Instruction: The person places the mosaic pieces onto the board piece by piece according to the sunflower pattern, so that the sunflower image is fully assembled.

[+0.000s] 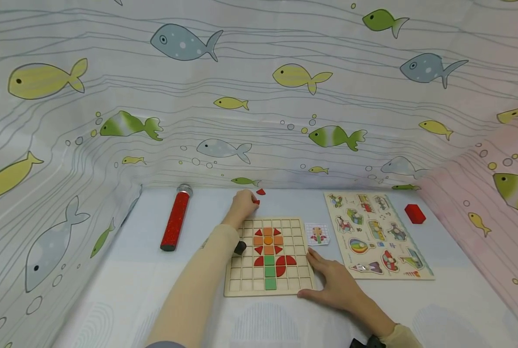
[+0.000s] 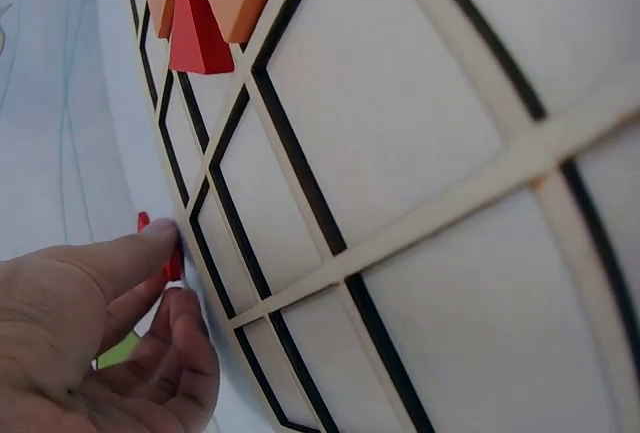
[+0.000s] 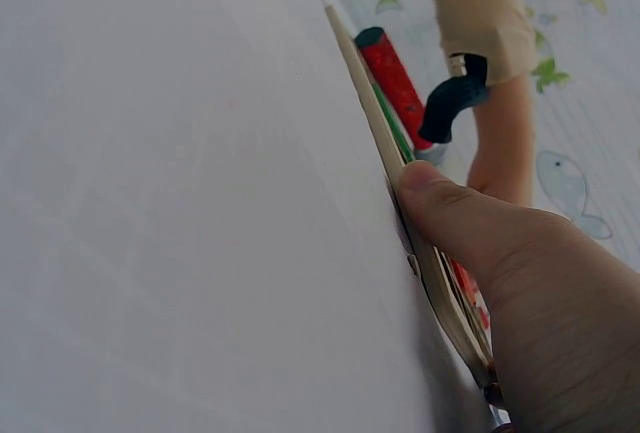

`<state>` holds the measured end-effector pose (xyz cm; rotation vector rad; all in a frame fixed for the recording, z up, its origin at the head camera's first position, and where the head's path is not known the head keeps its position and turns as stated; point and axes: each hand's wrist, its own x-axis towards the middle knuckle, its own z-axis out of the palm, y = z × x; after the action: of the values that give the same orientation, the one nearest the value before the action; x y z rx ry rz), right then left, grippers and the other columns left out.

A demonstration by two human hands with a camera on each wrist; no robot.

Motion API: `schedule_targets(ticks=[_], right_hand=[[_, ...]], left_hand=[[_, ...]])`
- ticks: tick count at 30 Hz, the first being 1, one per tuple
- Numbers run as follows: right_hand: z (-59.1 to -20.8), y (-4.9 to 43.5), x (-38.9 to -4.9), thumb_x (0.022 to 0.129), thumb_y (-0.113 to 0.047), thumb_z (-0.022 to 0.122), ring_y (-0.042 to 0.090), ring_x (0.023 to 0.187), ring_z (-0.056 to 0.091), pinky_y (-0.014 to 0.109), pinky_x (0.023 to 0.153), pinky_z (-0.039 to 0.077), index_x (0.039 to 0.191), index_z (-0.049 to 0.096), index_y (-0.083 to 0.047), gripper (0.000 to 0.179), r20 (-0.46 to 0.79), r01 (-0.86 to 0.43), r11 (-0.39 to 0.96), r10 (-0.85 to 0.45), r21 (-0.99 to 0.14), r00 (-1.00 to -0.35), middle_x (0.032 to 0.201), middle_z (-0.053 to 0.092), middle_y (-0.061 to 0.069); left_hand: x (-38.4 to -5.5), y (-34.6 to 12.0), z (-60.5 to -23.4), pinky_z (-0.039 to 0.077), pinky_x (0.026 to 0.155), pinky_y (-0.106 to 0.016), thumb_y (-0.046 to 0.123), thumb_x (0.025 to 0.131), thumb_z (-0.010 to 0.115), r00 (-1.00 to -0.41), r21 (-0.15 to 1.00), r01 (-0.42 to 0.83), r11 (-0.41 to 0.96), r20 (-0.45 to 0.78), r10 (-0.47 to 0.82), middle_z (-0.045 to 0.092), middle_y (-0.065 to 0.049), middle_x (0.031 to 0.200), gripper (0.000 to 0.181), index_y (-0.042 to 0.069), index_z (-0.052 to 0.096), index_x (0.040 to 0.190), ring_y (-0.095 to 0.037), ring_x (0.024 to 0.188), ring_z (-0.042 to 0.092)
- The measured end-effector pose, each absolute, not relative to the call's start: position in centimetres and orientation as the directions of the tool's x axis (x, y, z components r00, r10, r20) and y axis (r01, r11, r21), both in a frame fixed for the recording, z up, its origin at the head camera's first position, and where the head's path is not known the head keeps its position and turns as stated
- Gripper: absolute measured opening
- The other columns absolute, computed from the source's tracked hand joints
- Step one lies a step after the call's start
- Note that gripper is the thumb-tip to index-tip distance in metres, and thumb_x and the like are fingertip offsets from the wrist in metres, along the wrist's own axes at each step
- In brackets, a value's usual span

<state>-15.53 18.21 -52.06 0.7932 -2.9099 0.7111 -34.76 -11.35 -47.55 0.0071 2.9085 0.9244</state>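
Note:
Past the far left corner of the grid board (image 1: 245, 286), my left hand (image 1: 242, 205) pinches a small red piece (image 2: 172, 258) between thumb and fingers. The piece shows nearly edge-on in the left wrist view. Another red piece (image 1: 260, 192) lies just beyond that hand. My right hand (image 1: 334, 282) rests at the board's near right corner, fingers along the right edge and thumb (image 3: 430, 188) at the near edge. On the board are orange squares around an orange disc (image 1: 268, 240), red triangles (image 1: 259, 250), red quarter-rounds (image 1: 290, 260) and a column of green squares (image 1: 270, 283).
A small pattern card (image 1: 317, 234) lies right of the board, beside a picture puzzle board (image 1: 341, 237). A red block (image 1: 415, 213) sits at far right. A red microphone (image 1: 176, 220) lies left. A fish-printed cloth wall (image 1: 259, 121) stands close behind.

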Motion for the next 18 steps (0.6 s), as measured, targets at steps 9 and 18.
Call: schedule_targets(ticks=[9, 18], right_hand=[[-52.0, 18.2, -15.5, 0.08, -0.082, 0.073, 0.038, 0.129, 0.066, 0.053, 0.099, 0.058, 0.151, 0.058, -0.003, 0.107, 0.169, -0.498, 0.76, -0.473, -0.418, -0.865, 0.16, 0.052, 0.012], [-52.1, 18.3, -15.6, 0.08, -0.08, 0.074, 0.037, 0.129, 0.066, 0.052, 0.099, 0.058, 0.151, 0.057, -0.003, 0.106, 0.173, -0.501, 0.759, -0.475, -0.415, -0.863, 0.16, 0.052, 0.012]], left_hand=[[-34.6, -12.1, -47.1, 0.057, 0.099, -0.045, 0.007, 0.1, 0.072, -0.997, 0.569, 0.019, 0.822, -0.053, 0.06, 0.074, -0.02, 0.121, 0.023, -0.007, 0.075, 0.118, -0.033, 0.112, 0.069], [-33.8, -14.0, -45.8, 0.059, 0.097, -0.044, 0.013, 0.1, 0.073, -0.994, 0.592, 0.08, 0.802, -0.014, 0.11, 0.075, -0.019, 0.122, 0.029, -0.005, 0.075, 0.122, -0.032, 0.115, 0.07]])
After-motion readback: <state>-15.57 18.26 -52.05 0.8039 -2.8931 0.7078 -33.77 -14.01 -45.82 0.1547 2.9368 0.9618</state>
